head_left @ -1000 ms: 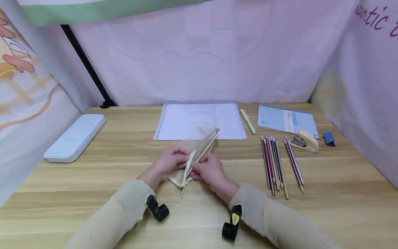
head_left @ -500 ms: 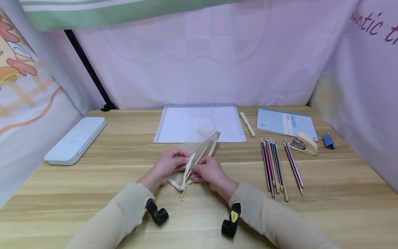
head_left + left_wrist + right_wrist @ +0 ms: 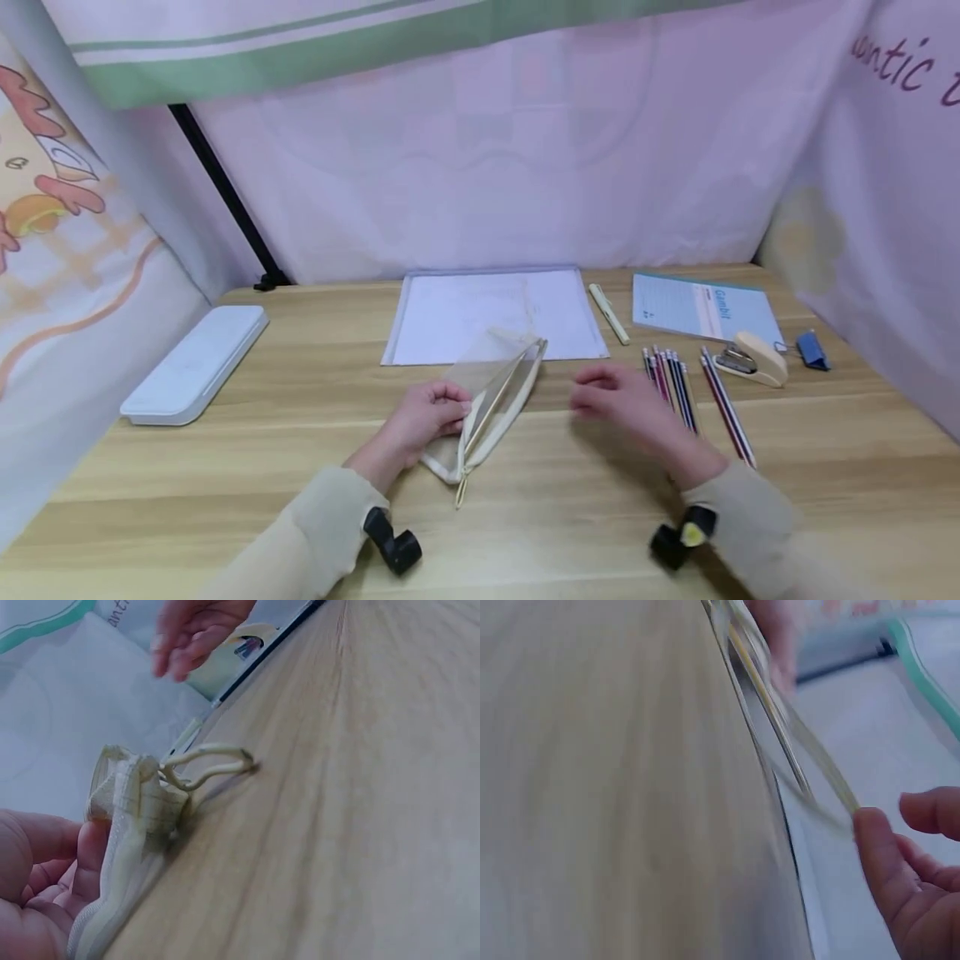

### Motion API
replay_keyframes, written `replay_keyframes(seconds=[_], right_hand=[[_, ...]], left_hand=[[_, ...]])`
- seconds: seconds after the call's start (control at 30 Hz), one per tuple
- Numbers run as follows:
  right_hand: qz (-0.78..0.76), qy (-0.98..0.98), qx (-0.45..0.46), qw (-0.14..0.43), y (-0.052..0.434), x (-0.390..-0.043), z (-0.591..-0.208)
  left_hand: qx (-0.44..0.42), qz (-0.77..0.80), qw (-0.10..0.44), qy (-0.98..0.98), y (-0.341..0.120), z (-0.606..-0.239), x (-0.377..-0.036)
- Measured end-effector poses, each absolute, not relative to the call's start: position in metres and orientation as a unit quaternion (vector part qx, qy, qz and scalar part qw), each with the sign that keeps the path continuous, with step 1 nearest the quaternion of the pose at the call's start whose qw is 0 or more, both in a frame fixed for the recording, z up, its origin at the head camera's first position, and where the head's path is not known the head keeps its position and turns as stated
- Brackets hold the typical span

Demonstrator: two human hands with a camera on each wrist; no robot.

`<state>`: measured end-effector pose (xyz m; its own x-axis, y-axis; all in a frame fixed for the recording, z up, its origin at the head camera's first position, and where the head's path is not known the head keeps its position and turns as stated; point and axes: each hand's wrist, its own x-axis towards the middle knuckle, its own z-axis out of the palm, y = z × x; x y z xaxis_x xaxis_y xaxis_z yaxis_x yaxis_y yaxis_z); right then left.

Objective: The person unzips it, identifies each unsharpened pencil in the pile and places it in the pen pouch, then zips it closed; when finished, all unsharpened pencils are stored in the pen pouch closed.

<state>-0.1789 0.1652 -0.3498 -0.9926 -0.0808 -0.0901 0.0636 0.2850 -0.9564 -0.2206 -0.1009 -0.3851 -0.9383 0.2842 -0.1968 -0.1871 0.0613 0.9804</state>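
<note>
Presently, left hand [image 3: 426, 418] pinched pouch [image 3: 489, 397]; right hand [image 3: 621, 405], three o'clock, loose-fingered, empty; slackened pinch risked pouch collapsing.

Plain beige sleeves [image 3: 337, 510], black wrist cameras [image 3: 405, 552] with rounded ends, yellow label [image 3: 692, 534] on the right one, bare hands [image 3: 423, 419]

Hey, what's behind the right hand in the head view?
A bunch of pencils. Their upper parts show past the right hand; their lower parts are mostly covered by it and the wrist.
</note>
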Motion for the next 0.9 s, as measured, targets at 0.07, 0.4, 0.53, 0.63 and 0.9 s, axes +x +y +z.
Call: replay_keyframes(seconds=[0.07, 0.4, 0.53, 0.63, 0.9], right_hand=[[-0.552, 0.832, -0.009, 0.05, 0.197, -0.175, -0.344], [-0.374, 0.922, 0.051, 0.088, 0.287, -0.165, -0.345], [-0.356, 0.924, 0.061, 0.125, 0.288, -0.166, -0.346], [-0.335, 0.928, 0.074, 0.145, 0.285, -0.167, -0.345], [-0.292, 0.941, 0.066, 0.159, 0.276, -0.172, -0.344]], left_hand=[[0.03, 0.684, 0.169, 0.709, -0.1, -0.385, -0.219], [0.028, 0.685, 0.167, 0.708, -0.097, -0.384, -0.218], [0.023, 0.682, 0.165, 0.712, -0.096, -0.383, -0.217], [0.02, 0.678, 0.167, 0.716, -0.095, -0.384, -0.216], [0.01, 0.66, 0.158, 0.735, -0.094, -0.383, -0.218]])
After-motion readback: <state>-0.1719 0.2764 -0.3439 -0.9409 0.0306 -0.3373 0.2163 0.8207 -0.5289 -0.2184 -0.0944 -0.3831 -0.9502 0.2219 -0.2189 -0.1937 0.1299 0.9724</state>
